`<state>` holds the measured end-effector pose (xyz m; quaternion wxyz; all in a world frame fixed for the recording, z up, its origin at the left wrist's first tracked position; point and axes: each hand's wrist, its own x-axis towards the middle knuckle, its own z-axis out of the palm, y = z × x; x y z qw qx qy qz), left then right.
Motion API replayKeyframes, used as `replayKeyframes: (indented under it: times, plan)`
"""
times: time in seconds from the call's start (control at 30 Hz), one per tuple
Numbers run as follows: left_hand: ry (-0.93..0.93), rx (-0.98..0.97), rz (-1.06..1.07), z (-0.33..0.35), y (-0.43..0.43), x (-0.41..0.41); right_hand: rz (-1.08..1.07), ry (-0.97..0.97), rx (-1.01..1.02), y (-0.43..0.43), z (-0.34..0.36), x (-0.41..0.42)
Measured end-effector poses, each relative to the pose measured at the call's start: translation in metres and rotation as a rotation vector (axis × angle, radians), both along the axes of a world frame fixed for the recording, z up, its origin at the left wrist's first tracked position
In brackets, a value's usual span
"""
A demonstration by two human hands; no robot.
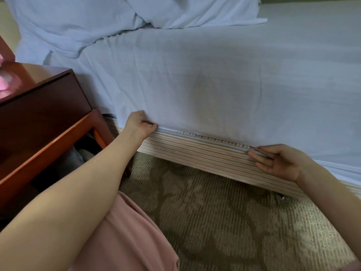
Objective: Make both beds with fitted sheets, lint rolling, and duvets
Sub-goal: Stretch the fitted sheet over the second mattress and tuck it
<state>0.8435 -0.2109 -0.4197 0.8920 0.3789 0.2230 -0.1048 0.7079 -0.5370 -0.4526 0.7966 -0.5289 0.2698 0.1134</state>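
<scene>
- Currently the fitted sheet is seen spread over the bed across the middle and right of the frame, mostly smooth, with creases toward the upper left.
- Its lower edge is met by both hands along the seam just above the striped box spring, at the centre of the frame.
- The sheet edge is pinched by the curled fingers of the left hand, left of centre, near the nightstand.
- The right hand, at lower right, is held flat, its fingers straight and laid against the seam; nothing is grasped by it.
- Two pillows are seen lying crumpled on the sheet at the upper left.
- The sheet stage is judged nearly finished along this side of the bed; whether the far side and the corners are tucked cannot be told.
- Lint rolling and the covering layer are judged still to be done, and a second bed is not shown.
</scene>
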Motion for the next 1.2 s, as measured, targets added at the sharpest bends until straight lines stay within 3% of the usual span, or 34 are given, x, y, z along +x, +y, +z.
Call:
replayKeyframes:
  times: [0.13,0.37,0.7,0.83,1.03,1.2]
  plan:
    - [0.035,0.212,-0.008,-0.017,-0.001,0.01,-0.007,-0.002,0.03,-0.002,-0.001,-0.001]
    - [-0.016,0.275,0.026,-0.031,-0.006,0.02,0.001,0.024,0.031,-0.005,-0.004,0.002]
    - [0.04,0.865,0.098,-0.04,0.009,0.026,-0.01,0.034,0.064,-0.005,-0.001,0.0]
    - [0.085,0.812,0.082,-0.035,0.013,0.016,-0.017,0.041,0.075,-0.005,-0.001,-0.001]
    - [0.183,0.848,-0.058,-0.029,0.015,0.007,-0.021,0.057,0.053,0.0,0.003,-0.004]
    - [0.102,1.007,-0.433,-0.014,-0.02,-0.013,0.035,0.071,-0.035,-0.001,0.008,-0.007]
